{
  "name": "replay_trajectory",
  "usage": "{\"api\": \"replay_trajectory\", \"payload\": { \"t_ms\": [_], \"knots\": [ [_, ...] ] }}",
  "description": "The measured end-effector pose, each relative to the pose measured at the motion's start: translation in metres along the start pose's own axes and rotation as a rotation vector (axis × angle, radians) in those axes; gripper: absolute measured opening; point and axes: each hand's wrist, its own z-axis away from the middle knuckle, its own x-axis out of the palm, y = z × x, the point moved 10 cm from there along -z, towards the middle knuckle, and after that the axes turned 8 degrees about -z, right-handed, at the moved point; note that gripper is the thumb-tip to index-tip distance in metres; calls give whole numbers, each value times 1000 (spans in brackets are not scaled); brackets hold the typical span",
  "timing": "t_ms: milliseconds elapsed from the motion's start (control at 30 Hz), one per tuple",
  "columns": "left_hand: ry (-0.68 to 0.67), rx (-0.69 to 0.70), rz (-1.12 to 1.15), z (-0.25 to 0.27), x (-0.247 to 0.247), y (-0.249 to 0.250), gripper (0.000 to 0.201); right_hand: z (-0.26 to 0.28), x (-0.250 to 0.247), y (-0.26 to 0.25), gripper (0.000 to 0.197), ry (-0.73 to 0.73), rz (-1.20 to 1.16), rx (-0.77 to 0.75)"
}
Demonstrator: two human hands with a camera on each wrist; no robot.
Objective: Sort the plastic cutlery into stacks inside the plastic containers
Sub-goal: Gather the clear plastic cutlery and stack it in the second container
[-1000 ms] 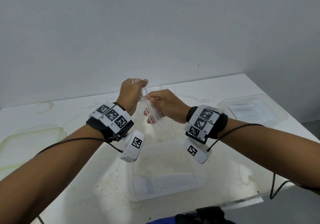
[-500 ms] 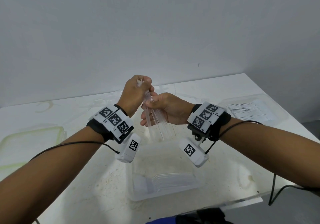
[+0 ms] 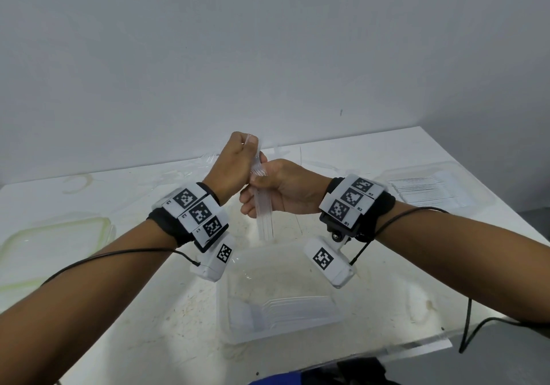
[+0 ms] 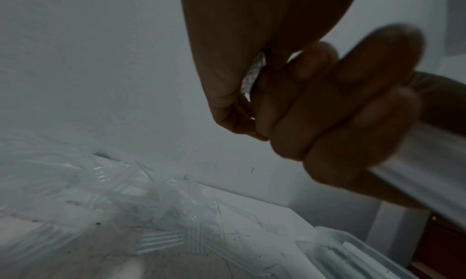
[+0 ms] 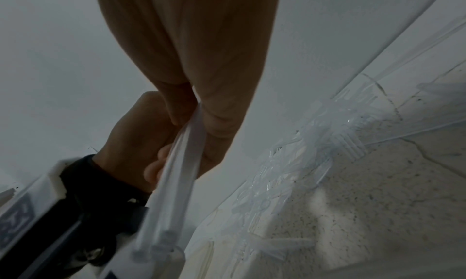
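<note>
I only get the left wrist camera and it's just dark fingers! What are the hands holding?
Observer: The left hand and the right hand both grip one bundle of clear cutlery, which hangs upright above the table.
Child: Is a box under it?
Observer: Yes, a clear container sits just below, with a neat stack lying inside.
Child: Anything on the left?
Observer: A green-rimmed tray or lid lies flat there; I cannot tell which.
</note>
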Motion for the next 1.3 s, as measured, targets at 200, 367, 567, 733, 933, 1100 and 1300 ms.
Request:
{"api": "replay_trajectory", "payload": {
  "t_ms": [200,367,567,733,933,1100,1300],
  "knots": [
    [-160,-54,208,0,9,-7,37,3,-1,-2,15,-25,-34,-50],
    [-182,-71,204,1,13,-4,26,3,0,2,21,-36,-28,-56],
    [-218,1,87,3,16,2,32,5,0,-1,8,-50,21,-4],
    [-305,-48,153,15,20,-4,53,7,-20,-22,21,172,78,-203],
    [-544,-250,58,54,26,-48,40,27,-42,-39,21,323,124,-388],
    [-606,-190,362,60,47,-28,49,20,-12,-27,24,167,124,-351],
    [-648,-219,575,67,55,-24,36,20,-3,-24,18,82,78,-283]
  ]
}}
